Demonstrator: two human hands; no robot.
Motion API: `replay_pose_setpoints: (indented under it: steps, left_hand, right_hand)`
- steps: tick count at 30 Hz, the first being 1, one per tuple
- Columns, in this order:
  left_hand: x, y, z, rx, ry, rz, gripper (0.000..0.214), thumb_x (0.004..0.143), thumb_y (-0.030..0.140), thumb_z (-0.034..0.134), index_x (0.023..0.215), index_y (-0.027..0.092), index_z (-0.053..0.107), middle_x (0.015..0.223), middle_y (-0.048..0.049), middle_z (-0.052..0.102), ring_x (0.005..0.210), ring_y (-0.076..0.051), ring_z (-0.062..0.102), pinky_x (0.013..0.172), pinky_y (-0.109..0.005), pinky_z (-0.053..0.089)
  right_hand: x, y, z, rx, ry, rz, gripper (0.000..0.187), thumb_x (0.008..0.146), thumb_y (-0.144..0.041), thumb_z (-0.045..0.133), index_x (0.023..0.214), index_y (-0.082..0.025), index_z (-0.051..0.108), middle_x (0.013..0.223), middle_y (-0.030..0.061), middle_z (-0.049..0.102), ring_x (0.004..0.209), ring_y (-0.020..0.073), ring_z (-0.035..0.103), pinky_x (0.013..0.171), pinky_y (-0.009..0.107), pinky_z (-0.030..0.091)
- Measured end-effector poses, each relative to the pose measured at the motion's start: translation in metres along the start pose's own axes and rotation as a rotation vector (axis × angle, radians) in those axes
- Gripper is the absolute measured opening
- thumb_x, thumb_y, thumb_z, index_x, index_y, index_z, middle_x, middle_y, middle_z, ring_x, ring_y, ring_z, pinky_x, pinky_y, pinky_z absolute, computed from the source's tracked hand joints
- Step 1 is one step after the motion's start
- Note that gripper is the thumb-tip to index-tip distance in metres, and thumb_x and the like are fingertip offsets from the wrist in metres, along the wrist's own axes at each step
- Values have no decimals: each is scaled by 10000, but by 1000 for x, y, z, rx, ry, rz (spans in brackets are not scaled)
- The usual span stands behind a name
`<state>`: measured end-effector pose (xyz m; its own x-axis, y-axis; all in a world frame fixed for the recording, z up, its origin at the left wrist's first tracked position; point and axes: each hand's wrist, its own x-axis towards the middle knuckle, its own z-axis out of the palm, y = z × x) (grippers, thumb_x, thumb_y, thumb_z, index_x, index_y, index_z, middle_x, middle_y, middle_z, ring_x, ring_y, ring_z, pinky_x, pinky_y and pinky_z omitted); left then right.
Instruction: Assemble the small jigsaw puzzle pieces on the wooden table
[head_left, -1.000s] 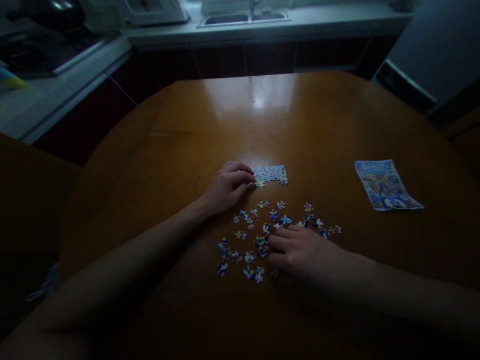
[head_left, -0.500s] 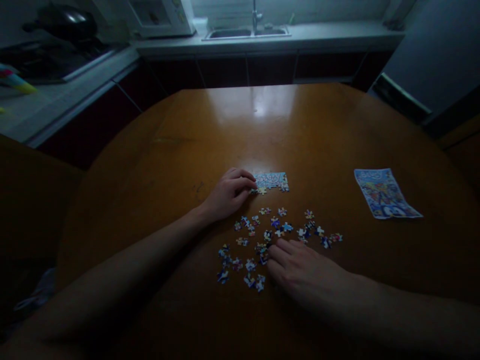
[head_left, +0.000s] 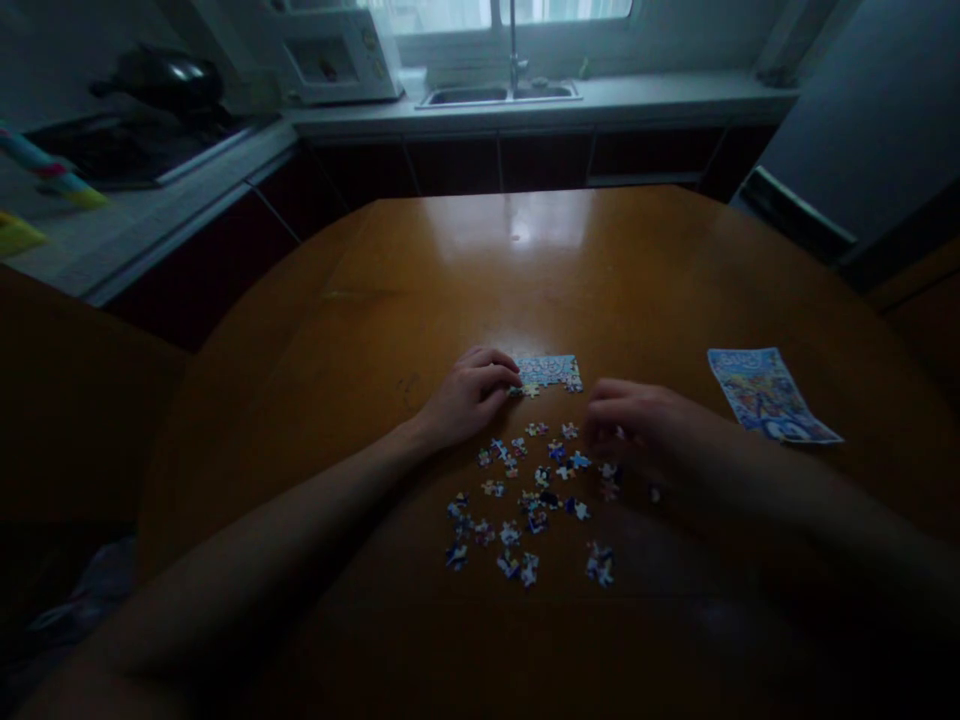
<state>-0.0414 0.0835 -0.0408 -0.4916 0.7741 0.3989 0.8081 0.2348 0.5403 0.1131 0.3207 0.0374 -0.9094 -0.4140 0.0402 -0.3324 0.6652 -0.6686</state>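
Note:
A partly assembled jigsaw puzzle (head_left: 547,369), light blue with an uneven lower edge, lies on the wooden table. My left hand (head_left: 472,393) rests at its left end, fingers stretched loosely over that edge. Loose puzzle pieces (head_left: 510,534) are scattered below it, in blue, white and mixed colours. Just right of the puzzle and above the right-hand pieces is my right hand (head_left: 630,420), blurred, with its fingers curled together. Whatever lies between those fingertips is hidden. Some pieces are partly covered by this hand.
A printed picture sheet (head_left: 772,395) lies on the table (head_left: 420,280) at the right. Beyond the table stand a counter with a sink (head_left: 502,95), a microwave (head_left: 341,58) and a stove with a black wok (head_left: 169,80).
My right hand has lifted off the loose pieces and moved up and right, near the puzzle. Some pieces lie shifted, one group now lower right. My view has tilted up; the left hand stays.

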Motion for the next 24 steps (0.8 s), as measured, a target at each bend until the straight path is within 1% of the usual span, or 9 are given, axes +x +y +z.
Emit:
replay_pose_setpoints:
  steps: [2, 4, 6, 8, 14, 17, 19, 22, 24]
  left_hand:
    - [0, 0, 0, 5, -3, 0, 190, 914, 135, 553, 921, 207, 729, 1039, -65, 700, 1017, -202, 626, 953, -419, 506]
    - [0, 0, 0, 7, -3, 7, 190, 913, 136, 553, 922, 208, 728, 1035, -62, 701, 1012, -201, 628, 949, -417, 506]
    - [0, -1, -1, 6, 3, 15, 190, 914, 136, 555, 921, 211, 730, 1036, -61, 701, 1012, -201, 630, 947, -417, 507]
    - [0, -1, -1, 3, 10, 19, 192, 910, 127, 560, 924, 211, 731, 1041, -60, 700, 1015, -200, 629, 950, -415, 505]
    - [0, -2, -1, 1, 7, 4, 200, 901, 115, 562, 921, 211, 737, 1048, -62, 700, 1021, -204, 621, 955, -424, 499]
    - [-1, -2, -1, 8, 20, -16, 195, 904, 130, 561, 901, 213, 737, 1063, -65, 701, 1033, -215, 611, 955, -437, 500]
    - [-1, -2, -1, 7, 28, -26, 189, 909, 137, 564, 893, 214, 736, 1065, -64, 700, 1039, -217, 606, 954, -435, 501]
    - [-2, -3, -1, 7, 26, -21, 183, 917, 141, 569, 904, 217, 736, 1075, -62, 696, 1046, -215, 601, 955, -428, 496]
    - [-2, -4, -1, 3, 26, -11, 187, 917, 129, 567, 911, 213, 734, 1077, -61, 693, 1046, -211, 601, 953, -419, 490]
  right_hand:
    - [18, 23, -4, -20, 77, 43, 143, 893, -147, 592, 812, -211, 691, 852, 34, 700, 720, 157, 606, 661, 288, 471]
    - [36, 45, -1, 61, 135, 50, 143, 884, -162, 593, 834, -213, 717, 823, 29, 728, 739, 166, 641, 690, 297, 494]
    - [51, 62, 4, 89, 134, 52, 171, 881, -167, 584, 850, -216, 745, 841, 40, 753, 768, 179, 669, 735, 320, 513]
    - [62, 73, 11, 82, 131, 43, 173, 868, -154, 599, 832, -221, 755, 835, 44, 753, 759, 178, 665, 735, 323, 511]
    - [72, 79, 21, -78, 141, -56, 200, 872, -99, 619, 843, -232, 764, 856, 51, 702, 855, 193, 613, 797, 338, 481]
    - [73, 82, 24, -99, 157, -73, 198, 891, -117, 617, 848, -235, 770, 870, 55, 684, 878, 200, 595, 811, 343, 471]
    - [73, 86, 25, -85, 204, -67, 174, 894, -138, 630, 870, -231, 774, 889, 63, 681, 898, 209, 595, 821, 353, 470]
    - [70, 91, 25, -31, 337, -29, 179, 894, -131, 613, 889, -217, 770, 902, 71, 680, 878, 208, 605, 808, 359, 477]
    - [65, 93, 24, -15, 402, -16, 167, 894, -139, 613, 880, -212, 763, 906, 72, 676, 866, 207, 608, 791, 360, 484]
